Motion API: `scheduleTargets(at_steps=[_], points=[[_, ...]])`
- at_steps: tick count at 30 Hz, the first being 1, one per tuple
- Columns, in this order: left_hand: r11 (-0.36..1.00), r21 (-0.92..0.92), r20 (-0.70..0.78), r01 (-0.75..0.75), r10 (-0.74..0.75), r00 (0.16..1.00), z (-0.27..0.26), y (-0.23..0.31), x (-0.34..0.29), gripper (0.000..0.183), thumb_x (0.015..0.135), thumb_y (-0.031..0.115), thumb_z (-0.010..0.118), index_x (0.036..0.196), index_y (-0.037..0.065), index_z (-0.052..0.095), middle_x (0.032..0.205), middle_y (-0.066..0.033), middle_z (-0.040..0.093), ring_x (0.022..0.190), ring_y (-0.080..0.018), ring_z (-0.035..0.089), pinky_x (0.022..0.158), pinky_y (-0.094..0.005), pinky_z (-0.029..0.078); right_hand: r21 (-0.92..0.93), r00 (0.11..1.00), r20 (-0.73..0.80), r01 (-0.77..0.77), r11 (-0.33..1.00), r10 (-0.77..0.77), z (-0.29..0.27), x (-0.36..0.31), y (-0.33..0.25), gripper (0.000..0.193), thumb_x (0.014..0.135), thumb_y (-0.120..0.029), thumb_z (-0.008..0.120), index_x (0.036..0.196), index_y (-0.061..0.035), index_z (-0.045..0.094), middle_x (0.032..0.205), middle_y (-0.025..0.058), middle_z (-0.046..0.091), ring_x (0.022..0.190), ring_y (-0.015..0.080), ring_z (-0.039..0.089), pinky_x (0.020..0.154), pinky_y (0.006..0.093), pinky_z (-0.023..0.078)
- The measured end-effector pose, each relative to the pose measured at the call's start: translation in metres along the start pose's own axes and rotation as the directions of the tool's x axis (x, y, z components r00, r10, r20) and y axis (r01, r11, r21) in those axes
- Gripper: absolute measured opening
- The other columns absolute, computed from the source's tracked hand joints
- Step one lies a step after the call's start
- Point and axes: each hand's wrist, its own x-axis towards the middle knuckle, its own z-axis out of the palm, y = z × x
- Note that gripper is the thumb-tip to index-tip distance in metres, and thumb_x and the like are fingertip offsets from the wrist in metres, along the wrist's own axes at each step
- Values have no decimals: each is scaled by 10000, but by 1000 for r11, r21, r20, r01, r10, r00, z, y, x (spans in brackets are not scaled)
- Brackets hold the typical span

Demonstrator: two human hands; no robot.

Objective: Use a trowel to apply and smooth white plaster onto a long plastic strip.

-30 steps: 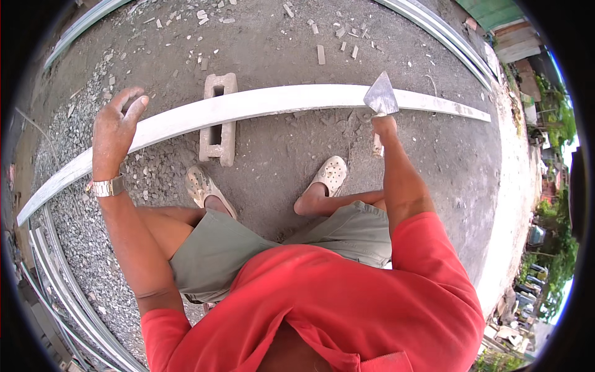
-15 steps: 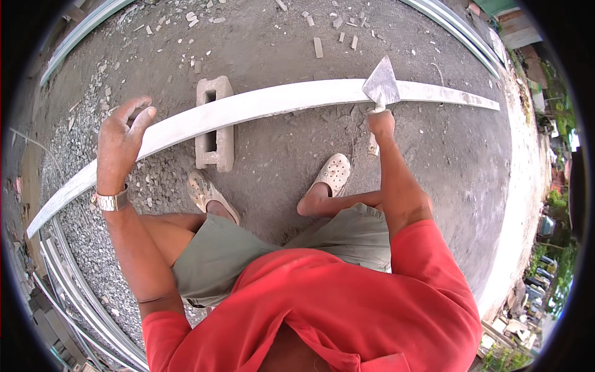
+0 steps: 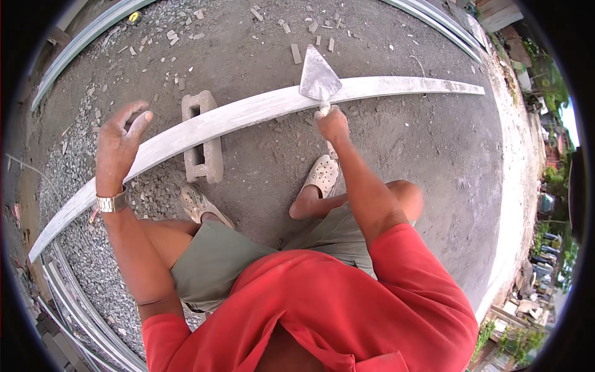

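Observation:
A long white board (image 3: 248,113) runs across the view, resting over a grey hollow concrete block (image 3: 212,163). My right hand (image 3: 333,126) is wrapped round the handle of a pointed trowel (image 3: 320,75). Its flat, grey-smeared blade lies over the board right of the block, tip pointing away from me; whether it touches the surface I cannot tell. On the left, my left hand (image 3: 119,146) is at the board with fingers curved and thumb apart, holding nothing. A metal-banded watch (image 3: 113,203) circles the left wrist.
Gravel (image 3: 74,155) covers the ground at left. Broken chips (image 3: 296,54) lie beyond the board. Metal channels run along the far left (image 3: 80,49), far right (image 3: 437,23) and near left (image 3: 93,316). My feet in beige clogs (image 3: 324,175) stand close to the board.
My right hand has carried the trowel leftward along the board, toward the block. My left hand keeps nearly the same pose. The whole view has shifted slightly.

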Motion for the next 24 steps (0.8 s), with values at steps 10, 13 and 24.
scheduleTargets(at_steps=[10, 13, 24], points=[[999, 21, -16, 40, -40, 999, -11, -21, -12, 338, 866, 316, 643, 1089, 63, 671, 1000, -129, 696, 870, -224, 660, 781, -330, 495, 121, 986, -116, -103, 987, 117, -18, 100, 105, 362, 827, -303, 587, 870, 53, 636, 770, 227, 654, 673, 332, 667, 602, 411, 509], [998, 29, -1, 58, -58, 998, -10, -14, -10, 339, 864, 311, 644, 1085, 56, 671, 1003, -128, 696, 883, -226, 658, 787, -329, 494, 12, 951, -308, 8, 1000, -4, 9, 48, 45, 389, 833, -303, 604, 958, 64, 566, 905, 293, 643, 858, 429, 645, 759, 462, 509], [991, -24, -19, 133, -133, 991, -27, -40, -28, 347, 869, 320, 641, 1087, 51, 668, 1022, -135, 687, 922, -232, 646, 824, -334, 478, -11, 975, -172, -142, 990, 138, -19, 41, 40, 410, 825, -317, 603, 977, 60, 551, 932, 281, 646, 921, 417, 631, 801, 464, 492]])
